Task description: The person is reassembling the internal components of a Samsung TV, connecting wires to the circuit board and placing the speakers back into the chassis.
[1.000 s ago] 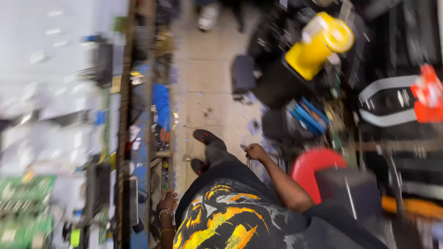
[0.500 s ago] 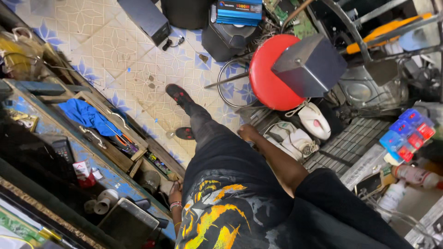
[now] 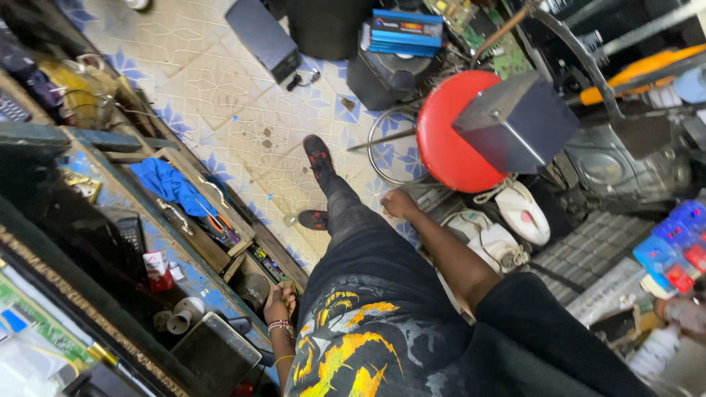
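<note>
While one red stool stands near, both hands, left hand and right hand, hang loosely curled, holding nothing.

1. A round red stool stands on the patterned tiled floor.
2. A dark metal box sits at the stool's edge.
3. A blue cloth lies on the cluttered workbench.
4. A blue amplifier rests on a black speaker.
5. White irons lie beside the stool.
</note>
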